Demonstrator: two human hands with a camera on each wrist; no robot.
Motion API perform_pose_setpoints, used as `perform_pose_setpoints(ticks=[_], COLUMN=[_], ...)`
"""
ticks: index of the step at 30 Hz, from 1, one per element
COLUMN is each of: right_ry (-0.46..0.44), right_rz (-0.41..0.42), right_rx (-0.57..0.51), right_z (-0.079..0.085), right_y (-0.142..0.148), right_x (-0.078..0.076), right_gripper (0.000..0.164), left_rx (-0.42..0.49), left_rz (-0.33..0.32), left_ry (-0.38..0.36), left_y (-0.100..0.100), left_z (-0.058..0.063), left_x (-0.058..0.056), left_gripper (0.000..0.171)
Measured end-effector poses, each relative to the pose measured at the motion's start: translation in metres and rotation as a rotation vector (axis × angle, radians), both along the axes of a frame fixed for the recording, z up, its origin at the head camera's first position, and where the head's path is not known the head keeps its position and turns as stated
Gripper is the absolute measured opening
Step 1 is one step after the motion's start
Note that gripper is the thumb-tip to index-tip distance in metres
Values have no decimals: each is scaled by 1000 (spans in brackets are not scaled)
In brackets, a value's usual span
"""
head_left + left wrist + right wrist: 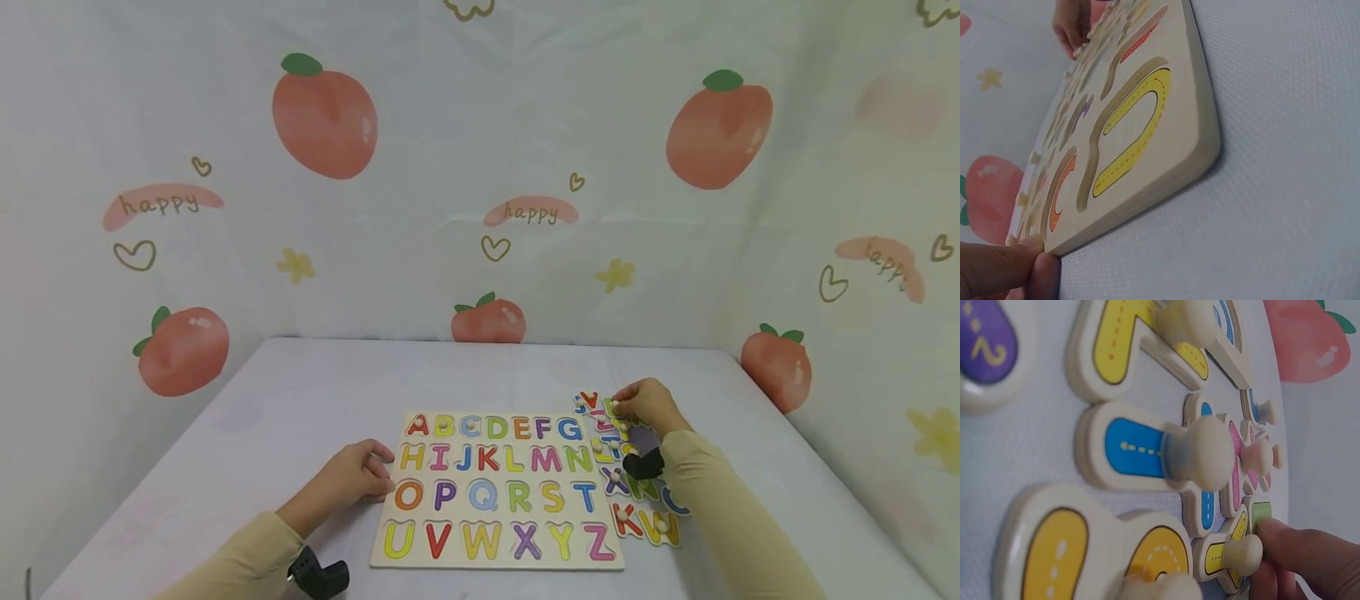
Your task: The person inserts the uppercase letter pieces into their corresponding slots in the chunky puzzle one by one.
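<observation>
A wooden alphabet puzzle board [495, 508] lies flat, with knobbed A, B and C pieces in its top row. At its left edge my left hand [352, 477] pinches the rim, the thumb [1019, 253] on the upper side and a finger against the side. Beyond the board's right side, my right hand [647, 404] pinches a green letter piece [1261, 511] at the far end of a cluster of loose letters. Which letter it is, I cannot tell; the fingers cover much of it. A yellow Y piece [1216, 557] and a blue T piece [1138, 450] lie close by.
Several more knobbed letters lie right of the board, among them a red K [627, 521], a yellow W [660, 528], a purple X [615, 481] and a red V [589, 400]. The white-covered table [337, 375] meets a printed curtain [420, 250] behind.
</observation>
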State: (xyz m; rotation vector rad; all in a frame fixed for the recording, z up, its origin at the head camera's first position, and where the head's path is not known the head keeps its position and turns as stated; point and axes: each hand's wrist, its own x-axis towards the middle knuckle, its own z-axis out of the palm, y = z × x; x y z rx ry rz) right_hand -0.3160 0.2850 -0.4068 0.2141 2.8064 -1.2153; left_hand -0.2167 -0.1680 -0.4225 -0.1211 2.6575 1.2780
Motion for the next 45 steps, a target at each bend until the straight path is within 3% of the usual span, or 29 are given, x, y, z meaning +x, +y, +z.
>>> perform_pose_setpoints(ticks=[11,23,31,45], right_ry=[-13,70,139,140], right_rz=[-44,36,86,163], right_rx=[-39,-54,-41,-113], right_z=[8,28,30,19], right_y=[-1,-26,-51,-102], right_x=[6,8,11,15], right_gripper=[25,29,26,18], left_rx=[-2,2,5,11], left_rz=[6,2,-7,-6], left_ry=[0,10,18,17], left_y=[2,0,0,0], left_z=[0,-1,-2,0], left_x=[-1,0,0,1], left_gripper=[39,40,40,40])
